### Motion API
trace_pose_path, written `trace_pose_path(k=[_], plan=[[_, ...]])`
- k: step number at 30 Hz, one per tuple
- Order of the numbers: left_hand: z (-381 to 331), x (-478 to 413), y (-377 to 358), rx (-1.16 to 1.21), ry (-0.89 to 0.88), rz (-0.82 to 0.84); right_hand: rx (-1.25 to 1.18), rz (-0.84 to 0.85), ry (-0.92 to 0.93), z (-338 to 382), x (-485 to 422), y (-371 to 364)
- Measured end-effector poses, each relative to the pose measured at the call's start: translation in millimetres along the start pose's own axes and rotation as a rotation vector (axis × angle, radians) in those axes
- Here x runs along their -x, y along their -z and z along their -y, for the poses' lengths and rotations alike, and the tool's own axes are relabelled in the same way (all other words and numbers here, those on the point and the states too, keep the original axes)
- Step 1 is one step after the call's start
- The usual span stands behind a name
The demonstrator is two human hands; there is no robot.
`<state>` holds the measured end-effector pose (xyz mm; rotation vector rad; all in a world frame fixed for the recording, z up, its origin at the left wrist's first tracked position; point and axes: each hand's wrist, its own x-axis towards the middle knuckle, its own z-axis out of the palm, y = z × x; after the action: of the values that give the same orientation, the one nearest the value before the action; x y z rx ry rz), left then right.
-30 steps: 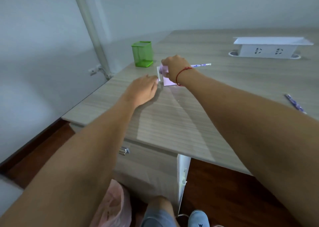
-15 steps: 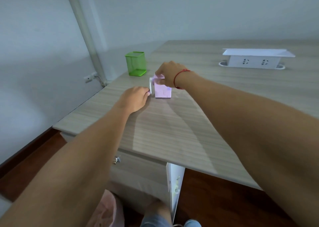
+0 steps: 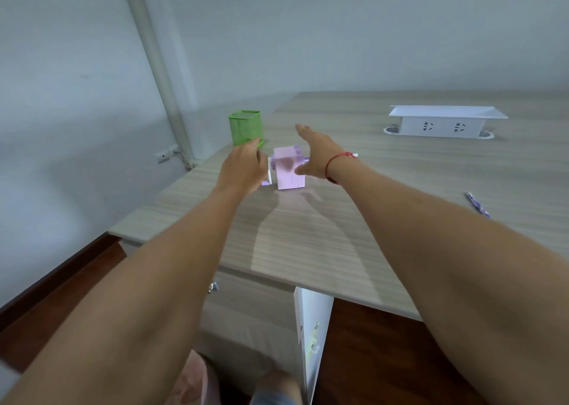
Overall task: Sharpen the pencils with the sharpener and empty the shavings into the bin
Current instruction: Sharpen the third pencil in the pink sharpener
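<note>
Quick change from half a second back: no more clamping down on top of the pink sharpener [image 3: 289,172] with the right hand [image 3: 314,155]. Wide open now, fingers spread and lifted clear of the top, with only the thumb down by the box's right face. Touching or just beside? Hard to call through the blur. Holding nothing either way.

As for the left hand [image 3: 243,167]: up against the sharpener's crank side, a bit higher than a moment ago, back of the hand toward the camera. Looks curled, with a bit of purple handle poking out below. Can't tell whether actually gripping the crank or just parked next to it, what with the fingertips hidden behind the hand itself.

Sharpener location: upright on the worktop [image 3: 308,244], near the far-left corner, just in front of the green mesh pot [image 3: 245,127]. Sliver of pencil [image 3: 354,155] peeking out past the right wrist, beyond the sharpener. No telling if it's in the hole. Second pencil [image 3: 478,206] lying well apart on the right.

Best guess for the task: between cranking rounds, or done with this pencil. No steadying from above right now, so expect sliding if cranked hard. Shavings drawer seemingly in place, so emptying presumably yet to come.
</note>
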<state>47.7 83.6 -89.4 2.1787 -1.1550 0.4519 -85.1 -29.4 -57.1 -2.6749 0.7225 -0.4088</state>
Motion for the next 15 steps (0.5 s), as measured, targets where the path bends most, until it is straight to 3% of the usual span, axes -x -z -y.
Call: trace_pose_path(k=[4, 7, 15], plan=[[-25, -4, -5, 0.142, -0.065, 0.044, 0.216, -0.026, -0.096, -15, 2, -5], [-36, -4, -20, 0.183, -0.148, 0.138, 0.347, -0.075, -0.055, -20, 3, -12], [-18, 1, -36, 0.109, -0.236, 0.092, 0.490, -0.134, 0.014, -22, 0, -12]])
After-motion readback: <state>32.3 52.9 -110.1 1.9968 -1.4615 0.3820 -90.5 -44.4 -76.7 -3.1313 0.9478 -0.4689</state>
